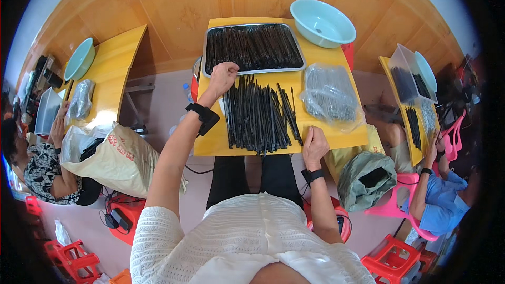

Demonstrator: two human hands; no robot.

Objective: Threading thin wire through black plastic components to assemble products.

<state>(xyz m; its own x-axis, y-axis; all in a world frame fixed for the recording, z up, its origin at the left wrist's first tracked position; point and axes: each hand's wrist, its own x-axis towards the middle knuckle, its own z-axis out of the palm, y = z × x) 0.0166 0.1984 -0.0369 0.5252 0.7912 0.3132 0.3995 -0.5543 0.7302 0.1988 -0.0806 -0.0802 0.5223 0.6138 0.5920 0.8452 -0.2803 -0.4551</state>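
Note:
My left hand [224, 76] is at the near left corner of a metal tray [254, 72] packed with thin dark sticks [252, 44]. Its fingers are closed at the tray's rim, and what they pinch, if anything, is too small to make out. Below the tray, a row of black sticks [255, 118] lies side by side on the yellow table [210, 144], with a few separate ones [289, 110] to its right. My right hand [315, 145] rests at the table's near edge, just right of these. Its fingers are curled together, and anything inside them is hidden.
On the right of the table lies a clear plastic bag [330, 94] of thin sticks; a light blue basin [323, 23] stands behind it. A green sack [366, 181] and a large cream sack [118, 158] flank me. People sit at tables on both sides.

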